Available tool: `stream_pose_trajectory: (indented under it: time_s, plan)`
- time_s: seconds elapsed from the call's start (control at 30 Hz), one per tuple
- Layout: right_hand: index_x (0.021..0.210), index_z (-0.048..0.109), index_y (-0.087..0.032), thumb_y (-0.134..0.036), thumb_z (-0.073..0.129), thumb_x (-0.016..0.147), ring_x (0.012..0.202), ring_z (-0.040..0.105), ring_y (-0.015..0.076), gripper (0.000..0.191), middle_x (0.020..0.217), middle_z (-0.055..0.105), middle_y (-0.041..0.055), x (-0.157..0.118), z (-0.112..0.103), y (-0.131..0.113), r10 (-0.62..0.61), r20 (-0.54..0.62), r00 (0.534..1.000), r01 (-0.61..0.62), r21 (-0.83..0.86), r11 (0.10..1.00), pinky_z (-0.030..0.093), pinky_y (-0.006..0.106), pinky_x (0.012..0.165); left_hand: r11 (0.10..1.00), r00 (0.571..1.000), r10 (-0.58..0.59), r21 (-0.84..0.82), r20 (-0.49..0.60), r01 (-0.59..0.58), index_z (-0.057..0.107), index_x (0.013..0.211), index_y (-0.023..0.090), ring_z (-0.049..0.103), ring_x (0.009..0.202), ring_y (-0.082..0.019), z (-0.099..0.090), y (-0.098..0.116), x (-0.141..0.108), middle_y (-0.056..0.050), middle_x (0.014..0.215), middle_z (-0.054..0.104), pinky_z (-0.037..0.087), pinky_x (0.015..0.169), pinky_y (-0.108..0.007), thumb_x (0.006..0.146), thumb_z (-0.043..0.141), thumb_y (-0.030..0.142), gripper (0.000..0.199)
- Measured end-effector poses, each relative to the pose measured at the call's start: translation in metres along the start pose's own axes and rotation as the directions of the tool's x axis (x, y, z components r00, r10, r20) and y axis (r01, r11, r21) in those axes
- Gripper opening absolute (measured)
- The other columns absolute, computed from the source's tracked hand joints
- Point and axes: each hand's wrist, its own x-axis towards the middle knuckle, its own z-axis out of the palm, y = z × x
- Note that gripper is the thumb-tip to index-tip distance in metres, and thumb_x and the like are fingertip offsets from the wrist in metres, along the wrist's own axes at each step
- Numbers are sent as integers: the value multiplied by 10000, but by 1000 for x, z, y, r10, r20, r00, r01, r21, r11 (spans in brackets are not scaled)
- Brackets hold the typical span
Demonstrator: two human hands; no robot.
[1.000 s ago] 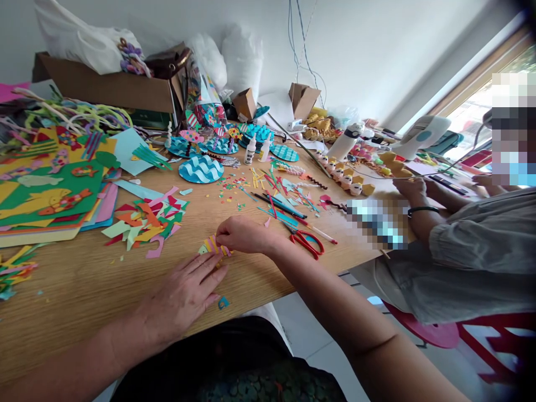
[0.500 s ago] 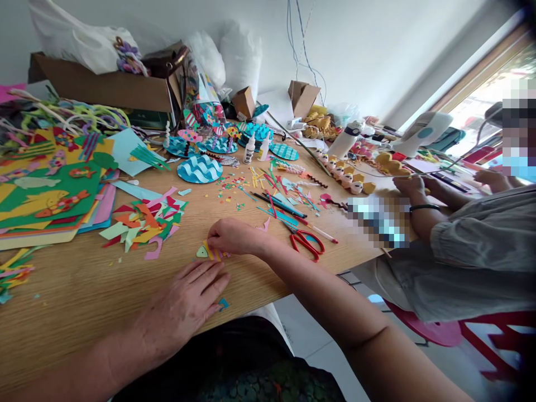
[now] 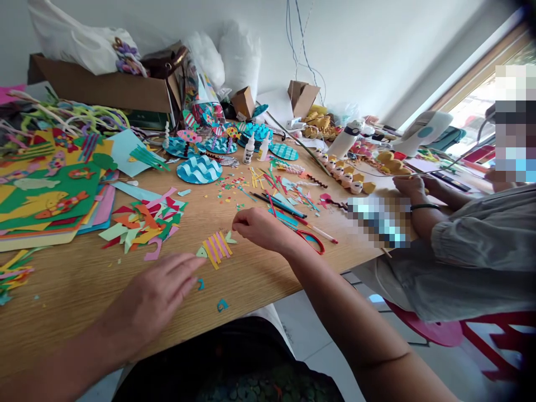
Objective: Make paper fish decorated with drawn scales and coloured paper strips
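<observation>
A striped paper fish (image 3: 218,249) lies flat on the table in front of me, with a pale green head, yellow and pink stripes and a light green tail. My left hand (image 3: 157,293) is open, its fingers stretched out and the tips at the fish's head. Beyond the tail, my right hand (image 3: 262,228) is closed with its fingers curled together; whether a small piece is between them is hidden. Two small blue paper scraps, one a curled blue scrap (image 3: 223,305), lie nearer the table edge. Red-handled scissors (image 3: 317,241) are partly behind my right hand.
Coloured paper scraps (image 3: 157,220) are heaped left of centre. Paper sheets (image 3: 90,192) are stacked farther left. Glue bottles (image 3: 249,149) and a blue wavy disc (image 3: 200,169) stand behind. At right, a co-worker's arms (image 3: 422,204) rest near an egg carton strip (image 3: 345,176).
My right hand has lifted off the fish and moved right. My left hand has drawn back to the left, uncovering the striped body, tail and a blue scrap.
</observation>
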Motion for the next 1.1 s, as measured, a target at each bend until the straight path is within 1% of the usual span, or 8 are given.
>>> stream_pose_trajectory:
  time_s: [0.07, 0.17, 0.3, 0.4, 0.53, 0.7, 0.77, 1.1]
  plan:
    - [803, 680, -153, -127, 462, 764, 659, 542, 99, 224, 760, 667, 29, -5, 3, 7, 11, -49, 999, -11, -10, 1000, 324, 201, 572, 926, 953, -298, -229, 51, 301, 653, 1019, 264, 606, 973, -250, -11, -5, 5, -36, 1017, 678, 475, 894, -377, 821, 492, 429, 304]
    - [846, 668, -176, -127, 468, 766, 745, 562, 117, 221, 845, 677, 33, -8, 8, 12, 26, -60, 998, -28, -40, 999, 344, 204, 616, 583, 784, -604, -591, 143, 557, 653, 1013, 258, 566, 1067, -277, -22, 0, 11, -46, 1140, 638, 506, 861, -366, 703, 603, 523, 412]
    - [862, 662, -188, -176, 492, 780, 773, 565, 128, 189, 859, 677, 31, -6, 11, 14, -14, -24, 1000, 13, -62, 998, 347, 213, 637, 138, 598, -715, -766, 361, 628, 654, 1016, 229, 527, 1143, -246, -28, 22, 16, -48, 1177, 625, 521, 826, -262, 589, 740, 374, 459]
    - [840, 662, -181, -188, 484, 791, 769, 575, 134, 185, 847, 680, 37, -5, 16, 16, -28, -32, 999, 25, -65, 998, 348, 220, 643, -19, 522, -730, -777, 441, 630, 657, 1002, 183, 557, 1107, -243, -31, 34, 19, -77, 1143, 642, 538, 768, -231, 616, 717, 241, 395]
    - [866, 662, -176, -175, 456, 806, 801, 594, 147, 215, 893, 688, 54, -3, 27, 20, -15, -121, 993, 9, -44, 999, 362, 232, 678, -48, 502, -722, -758, 477, 651, 630, 1044, 151, 592, 1052, -236, -31, 31, 22, -114, 1114, 648, 540, 731, -227, 703, 652, 167, 342]
    - [894, 654, -170, -161, 446, 820, 869, 596, 151, 220, 951, 682, 61, -3, 35, 24, -51, -205, 977, 55, 13, 998, 380, 237, 747, 45, 596, -655, -763, 465, 645, 594, 1099, 177, 625, 951, -189, -23, 9, 22, -104, 1063, 657, 523, 688, -210, 751, 650, 194, 354]
    - [899, 651, -163, -152, 439, 823, 885, 596, 157, 225, 963, 680, 70, -4, 35, 25, -52, -206, 977, 58, 20, 998, 383, 245, 758, 43, 606, -631, -758, 484, 651, 596, 1093, 175, 629, 925, -172, -22, 3, 25, -99, 1037, 663, 519, 692, -213, 775, 627, 200, 321]
    - [902, 648, -159, -146, 427, 829, 870, 596, 154, 233, 954, 675, 77, -4, 37, 28, -98, -238, 966, 108, 26, 994, 396, 243, 761, 42, 543, -690, -722, 479, 691, 534, 1179, 169, 634, 976, -174, -35, 16, 28, -109, 1108, 655, 518, 729, -201, 803, 590, 208, 383]
